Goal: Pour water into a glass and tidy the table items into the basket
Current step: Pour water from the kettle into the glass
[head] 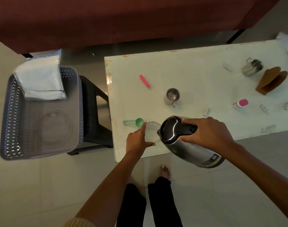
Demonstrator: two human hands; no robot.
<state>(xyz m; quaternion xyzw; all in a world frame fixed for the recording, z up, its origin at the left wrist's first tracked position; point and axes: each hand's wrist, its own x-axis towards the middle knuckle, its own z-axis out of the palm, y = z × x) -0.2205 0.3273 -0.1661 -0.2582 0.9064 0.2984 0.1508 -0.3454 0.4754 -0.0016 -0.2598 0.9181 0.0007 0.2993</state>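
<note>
Head camera is showing the right hand (207, 133) wrapping the kettle's (190, 149) black handle, tilting its spout over the glass (152, 134) at the tabletop's (197, 71) near left corner. The left hand (136, 140) is steadying the glass between straight, spread forefinger and thumb. The basket (12, 122) is sitting to the left.

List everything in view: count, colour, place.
kettle: one, steel and black, tilted over glass
glass: one, clear, table's near-left corner
scoop: one, green, left of glass
cups: two, steel, table middle and far right
clip: one, pink, table left
batteries: at least four, whitish, scattered right
bottle: one, pink cap, lying right
card: one, brown, folded, far right
table: one, pale green
basket: one, grey, left of stool
bag: one, white, in basket's far corner
stool: one, dark, left of table
left hand: touches glass
right hand: grips kettle handle
</note>
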